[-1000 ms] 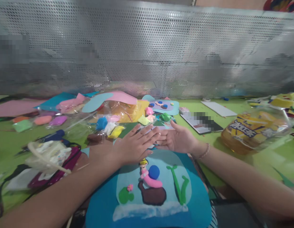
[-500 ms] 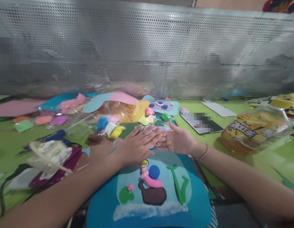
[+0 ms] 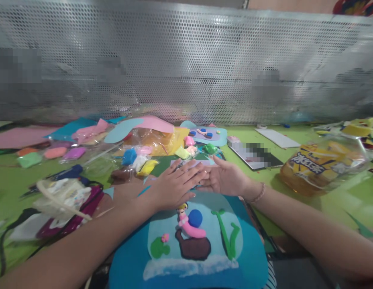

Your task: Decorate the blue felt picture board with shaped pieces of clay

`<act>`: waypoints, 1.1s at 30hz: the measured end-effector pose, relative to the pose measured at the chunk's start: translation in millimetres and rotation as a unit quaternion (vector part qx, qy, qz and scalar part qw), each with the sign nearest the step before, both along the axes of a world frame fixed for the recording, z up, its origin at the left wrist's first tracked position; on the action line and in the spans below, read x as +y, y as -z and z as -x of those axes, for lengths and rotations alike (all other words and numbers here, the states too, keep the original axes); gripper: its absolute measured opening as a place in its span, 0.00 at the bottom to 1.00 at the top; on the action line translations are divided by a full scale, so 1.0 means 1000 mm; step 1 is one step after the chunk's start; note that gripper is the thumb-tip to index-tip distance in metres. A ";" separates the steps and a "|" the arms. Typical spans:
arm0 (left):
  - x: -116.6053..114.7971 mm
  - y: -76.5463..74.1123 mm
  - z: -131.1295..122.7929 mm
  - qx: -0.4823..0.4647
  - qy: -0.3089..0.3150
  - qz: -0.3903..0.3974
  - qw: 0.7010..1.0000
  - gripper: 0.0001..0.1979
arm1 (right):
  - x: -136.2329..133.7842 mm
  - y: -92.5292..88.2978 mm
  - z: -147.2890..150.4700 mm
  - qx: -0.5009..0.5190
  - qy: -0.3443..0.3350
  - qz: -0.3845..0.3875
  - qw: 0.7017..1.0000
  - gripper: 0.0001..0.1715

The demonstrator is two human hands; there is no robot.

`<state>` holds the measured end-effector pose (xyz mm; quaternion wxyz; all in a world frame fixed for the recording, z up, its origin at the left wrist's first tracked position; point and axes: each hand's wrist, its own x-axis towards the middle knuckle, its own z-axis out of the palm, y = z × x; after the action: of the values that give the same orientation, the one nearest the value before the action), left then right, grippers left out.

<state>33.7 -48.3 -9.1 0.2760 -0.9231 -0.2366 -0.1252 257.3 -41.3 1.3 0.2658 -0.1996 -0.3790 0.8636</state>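
Note:
My left hand (image 3: 178, 182) lies palm down, its fingers stretched out across the fingers of my right hand (image 3: 225, 179). The right hand is turned palm up, thumb apart. Whatever may lie between the palms is hidden. Just below them is a blue board (image 3: 129, 261) with a light blue panel (image 3: 201, 200). On the panel are a pink clay figure (image 3: 190, 230) with a blue ball (image 3: 195, 218), a brown clay shape (image 3: 196, 247), green clay stems (image 3: 227, 237) and a green clay piece (image 3: 158, 248) with a pink flower.
Bagged clay (image 3: 147, 167) and coloured sheets (image 3: 156, 123) lie beyond my left hand. A phone-like device (image 3: 254, 155) and a large bottle (image 3: 321, 166) are on the right. At the left sits a white and magenta bag (image 3: 68, 200). A perforated metal screen (image 3: 186, 60) spans the back.
My two hands have shifted very slightly against each other, still overlapping. The board and the things around it look unchanged.

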 end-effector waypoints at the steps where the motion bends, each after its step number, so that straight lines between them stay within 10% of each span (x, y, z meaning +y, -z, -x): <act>1: 0.000 0.000 0.000 0.000 0.000 0.000 1.000 0.29 | 0.000 0.000 0.000 0.001 0.000 0.002 1.000 0.35; 33: 0.002 0.006 -0.001 -0.006 -0.003 0.037 0.999 0.31 | -0.005 -0.004 0.005 0.032 0.074 -0.037 0.996 0.31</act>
<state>35.0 -46.4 -14.9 0.2407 -0.9313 -0.2453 -0.1211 251.8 -46.4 5.6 0.3481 -0.1895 -0.3860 0.8330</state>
